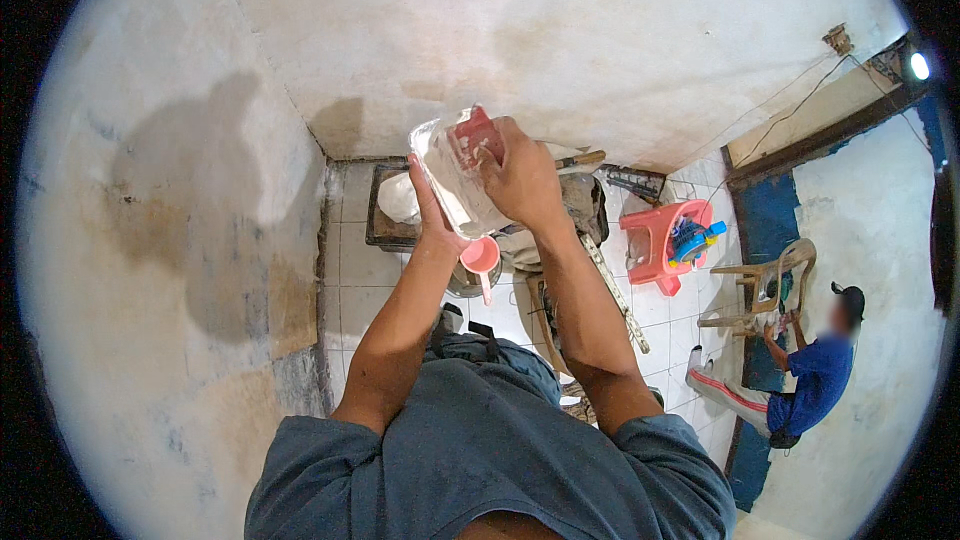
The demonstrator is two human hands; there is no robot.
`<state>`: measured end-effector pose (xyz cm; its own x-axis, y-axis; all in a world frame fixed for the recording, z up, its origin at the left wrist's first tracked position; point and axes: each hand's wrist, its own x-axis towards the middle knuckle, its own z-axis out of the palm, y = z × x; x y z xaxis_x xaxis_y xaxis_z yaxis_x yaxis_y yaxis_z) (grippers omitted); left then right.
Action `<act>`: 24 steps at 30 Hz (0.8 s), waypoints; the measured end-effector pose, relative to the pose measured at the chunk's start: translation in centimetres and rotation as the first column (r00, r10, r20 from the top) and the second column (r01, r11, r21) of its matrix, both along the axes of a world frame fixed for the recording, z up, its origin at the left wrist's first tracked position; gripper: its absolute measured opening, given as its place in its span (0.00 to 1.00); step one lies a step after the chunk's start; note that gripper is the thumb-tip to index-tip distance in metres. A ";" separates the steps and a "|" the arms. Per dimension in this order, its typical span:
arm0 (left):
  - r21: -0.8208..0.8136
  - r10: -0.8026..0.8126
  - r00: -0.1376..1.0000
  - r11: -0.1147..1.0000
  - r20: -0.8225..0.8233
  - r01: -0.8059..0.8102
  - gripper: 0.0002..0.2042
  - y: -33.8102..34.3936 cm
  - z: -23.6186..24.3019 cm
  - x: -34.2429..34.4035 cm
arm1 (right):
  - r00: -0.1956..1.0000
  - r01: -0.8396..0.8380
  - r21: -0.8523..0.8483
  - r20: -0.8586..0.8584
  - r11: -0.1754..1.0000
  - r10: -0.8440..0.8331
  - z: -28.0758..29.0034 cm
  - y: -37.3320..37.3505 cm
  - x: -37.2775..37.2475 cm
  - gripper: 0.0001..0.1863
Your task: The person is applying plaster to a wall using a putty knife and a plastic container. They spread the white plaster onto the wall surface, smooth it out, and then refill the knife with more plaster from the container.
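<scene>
My left hand (434,210) supports a shallow, shiny tray (455,190) from its left and lower side, its thumb along the rim. White paste is smeared over the tray. My right hand (526,175) grips a red, flat scraper (474,134) with white smears on it, pressed against or just over the tray's upper right part; exact contact cannot be made out. Below the tray, a pink dipper (481,256) with its handle toward me sits over a round container, partly hidden by my left wrist.
Walls stand close ahead and to the left. On the tiled floor are a dark crate (385,238) with a white bundle (399,200), a long pale strip (620,295) and a pink stool (660,230) bearing blue-and-yellow items. At right, a person (820,370) crouches by a chair (790,265).
</scene>
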<state>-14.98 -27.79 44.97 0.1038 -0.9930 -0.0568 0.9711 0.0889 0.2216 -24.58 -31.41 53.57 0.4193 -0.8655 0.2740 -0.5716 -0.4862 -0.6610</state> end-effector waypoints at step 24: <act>-0.055 -0.096 0.994 0.994 -0.052 0.093 0.44 0.7 0.3 0.8 | 0.990 0.081 0.026 0.117 0.996 -0.083 -1.3 -0.8 -1.1 0.12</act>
